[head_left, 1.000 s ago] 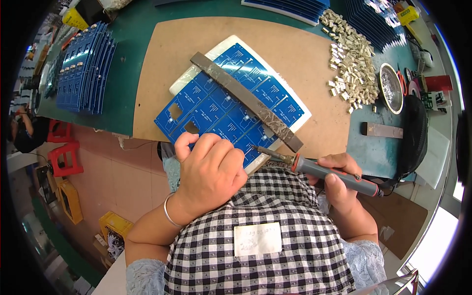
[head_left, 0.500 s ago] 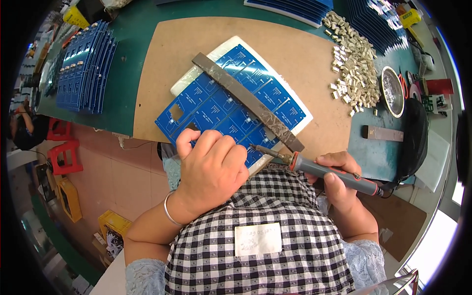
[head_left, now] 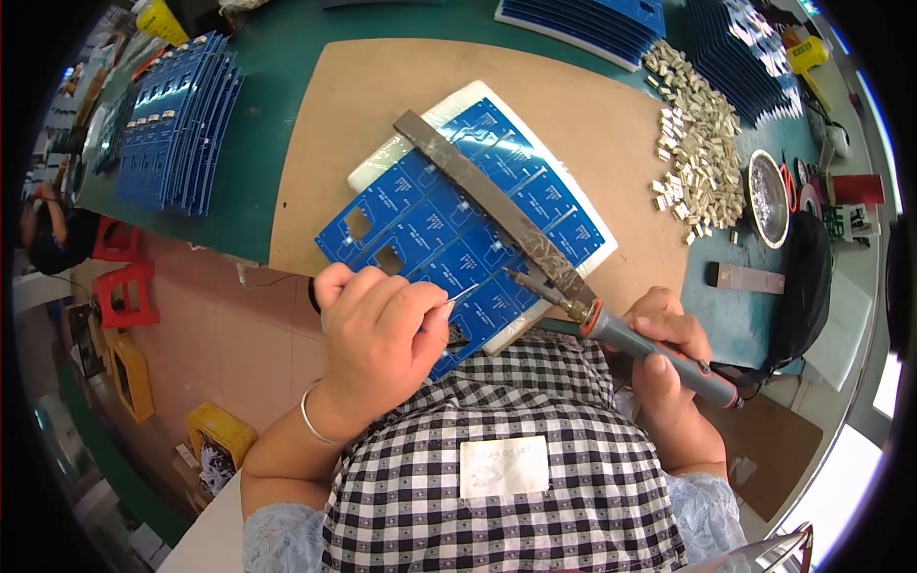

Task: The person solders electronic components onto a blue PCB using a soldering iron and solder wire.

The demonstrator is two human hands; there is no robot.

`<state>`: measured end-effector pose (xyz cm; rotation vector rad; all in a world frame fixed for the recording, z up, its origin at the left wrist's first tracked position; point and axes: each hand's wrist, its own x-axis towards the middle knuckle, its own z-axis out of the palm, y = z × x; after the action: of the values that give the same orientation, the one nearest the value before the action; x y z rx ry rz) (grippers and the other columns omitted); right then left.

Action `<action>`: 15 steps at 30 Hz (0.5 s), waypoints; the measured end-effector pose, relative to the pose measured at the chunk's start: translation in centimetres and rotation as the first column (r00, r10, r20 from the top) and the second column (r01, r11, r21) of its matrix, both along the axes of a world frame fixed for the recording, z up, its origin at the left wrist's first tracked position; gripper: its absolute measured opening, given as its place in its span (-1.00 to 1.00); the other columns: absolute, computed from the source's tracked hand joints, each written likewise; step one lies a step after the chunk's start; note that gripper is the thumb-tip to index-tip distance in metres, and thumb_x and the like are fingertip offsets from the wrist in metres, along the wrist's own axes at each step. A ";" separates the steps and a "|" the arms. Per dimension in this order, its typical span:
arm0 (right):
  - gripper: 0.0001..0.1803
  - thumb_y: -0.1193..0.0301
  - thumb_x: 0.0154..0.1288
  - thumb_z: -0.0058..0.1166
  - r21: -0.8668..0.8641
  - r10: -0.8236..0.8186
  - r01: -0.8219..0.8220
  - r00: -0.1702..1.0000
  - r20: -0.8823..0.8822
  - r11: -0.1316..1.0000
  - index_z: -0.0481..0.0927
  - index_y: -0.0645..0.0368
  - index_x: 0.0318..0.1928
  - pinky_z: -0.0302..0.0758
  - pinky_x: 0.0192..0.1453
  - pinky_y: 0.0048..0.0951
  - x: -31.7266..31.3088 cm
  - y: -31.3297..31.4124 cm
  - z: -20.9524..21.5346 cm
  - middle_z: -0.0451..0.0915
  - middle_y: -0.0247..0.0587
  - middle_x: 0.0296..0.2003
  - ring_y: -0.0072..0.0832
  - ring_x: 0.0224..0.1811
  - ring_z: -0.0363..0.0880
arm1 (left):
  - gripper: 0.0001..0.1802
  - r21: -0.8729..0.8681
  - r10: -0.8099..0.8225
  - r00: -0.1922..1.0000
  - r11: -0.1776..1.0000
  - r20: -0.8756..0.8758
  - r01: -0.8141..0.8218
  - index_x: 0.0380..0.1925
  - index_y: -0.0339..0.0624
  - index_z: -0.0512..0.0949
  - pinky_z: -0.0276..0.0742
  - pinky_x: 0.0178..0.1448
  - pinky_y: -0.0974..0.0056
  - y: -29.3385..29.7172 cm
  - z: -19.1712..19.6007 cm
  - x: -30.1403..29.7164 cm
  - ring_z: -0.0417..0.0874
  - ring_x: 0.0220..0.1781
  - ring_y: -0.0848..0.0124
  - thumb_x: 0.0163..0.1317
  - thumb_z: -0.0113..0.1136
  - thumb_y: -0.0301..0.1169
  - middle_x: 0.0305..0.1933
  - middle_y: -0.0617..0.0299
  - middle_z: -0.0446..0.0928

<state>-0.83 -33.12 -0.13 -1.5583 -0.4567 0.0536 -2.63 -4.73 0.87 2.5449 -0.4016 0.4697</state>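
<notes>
The blue circuit panel (head_left: 458, 239) lies on a white sheet (head_left: 449, 105) on the tan board (head_left: 382, 86), with a long grey metal bar (head_left: 492, 205) laid slantwise across it. The left hand (head_left: 377, 334) rests at the panel's near corner, its fingers curled together and pinching a thin solder wire (head_left: 461, 293) whose end points over the panel's near edge. The right hand (head_left: 664, 358) sits just right of that edge, closed round the grey handle of a soldering iron (head_left: 621, 334); the iron's tip touches the panel just beside the bar's near end, close to the wire end.

Beyond the panel's right side lies a loose heap of small pale parts (head_left: 697, 143) on the board's edge. Right of the heap stands a round metal dish (head_left: 767, 186); its contents look silvery, but I cannot tell what they are. Well left of the panel, blue boards (head_left: 177, 119) stand stacked in rows on the green table (head_left: 277, 38).
</notes>
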 end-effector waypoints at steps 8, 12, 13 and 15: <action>-0.67 0.24 0.26 0.13 -0.081 0.006 -0.015 0.995 -0.102 0.997 0.54 0.27 -0.15 0.39 -0.11 -0.39 -0.9 0.8 -0.3 0.50 -0.05 -0.30 -0.38 -0.23 0.43 | -0.78 0.015 -0.002 1.000 1.000 0.027 0.001 -0.49 0.00 0.45 0.12 -0.15 0.20 -0.1 -1.0 -0.7 0.37 -0.49 0.40 -0.11 0.30 -0.51 -0.59 0.41 0.33; -0.68 0.25 0.26 0.14 -0.092 0.000 -0.008 0.996 -0.089 0.996 0.54 0.28 -0.16 0.38 -0.10 -0.38 -0.8 1.1 -0.5 0.52 -0.07 -0.33 -0.40 -0.23 0.43 | -0.77 0.014 -0.004 0.999 1.000 0.044 0.003 -0.50 0.00 0.45 0.12 -0.16 0.20 -0.3 -1.2 -0.6 0.36 -0.51 0.40 -0.13 0.30 -0.53 -0.61 0.42 0.35; -0.68 0.26 0.26 0.14 -0.084 -0.005 -0.003 0.996 -0.089 0.996 0.55 0.28 -0.16 0.38 -0.09 -0.38 -0.8 1.2 -0.5 0.53 -0.07 -0.34 -0.40 -0.23 0.44 | -0.76 0.006 -0.006 0.999 1.000 0.046 0.006 -0.50 -0.01 0.44 0.11 -0.16 0.19 -0.3 -1.2 -0.6 0.37 -0.53 0.39 -0.13 0.29 -0.56 -0.62 0.41 0.37; -0.68 0.26 0.26 0.14 -0.079 -0.011 0.003 0.995 -0.099 0.997 0.55 0.28 -0.16 0.38 -0.09 -0.38 -0.8 1.3 -0.4 0.53 -0.07 -0.33 -0.39 -0.22 0.44 | -0.76 0.015 -0.010 0.999 1.000 0.044 0.010 -0.50 -0.01 0.44 0.11 -0.16 0.20 -0.3 -1.3 -0.5 0.37 -0.53 0.39 -0.14 0.29 -0.57 -0.62 0.41 0.37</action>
<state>-1.63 -31.80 -0.56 -1.6267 -0.3744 0.1442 -3.14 -5.02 -0.44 2.5488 -0.4353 0.5219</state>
